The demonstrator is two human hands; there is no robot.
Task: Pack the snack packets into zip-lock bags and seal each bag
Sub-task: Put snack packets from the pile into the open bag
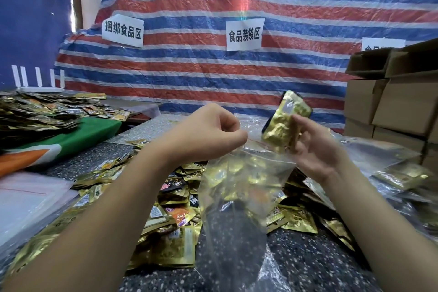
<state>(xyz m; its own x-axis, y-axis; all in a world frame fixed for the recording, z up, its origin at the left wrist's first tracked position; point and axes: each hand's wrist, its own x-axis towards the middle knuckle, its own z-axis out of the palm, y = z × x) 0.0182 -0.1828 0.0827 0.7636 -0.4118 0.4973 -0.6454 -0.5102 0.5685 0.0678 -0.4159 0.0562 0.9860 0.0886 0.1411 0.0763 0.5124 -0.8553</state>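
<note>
Striped tarp (237,2): backdrop, paper signs attached.
Speckled table (308,263): strewn with gold snack packets (175,199).
Zip-lock bag (239,187): clear, hanging above the table, mouth up.
Left hand (208,135): fingers curled, pinching the bag's rim.
Right hand (315,147): fingers gripping a gold packet (283,123) just above the bag's mouth.
</note>
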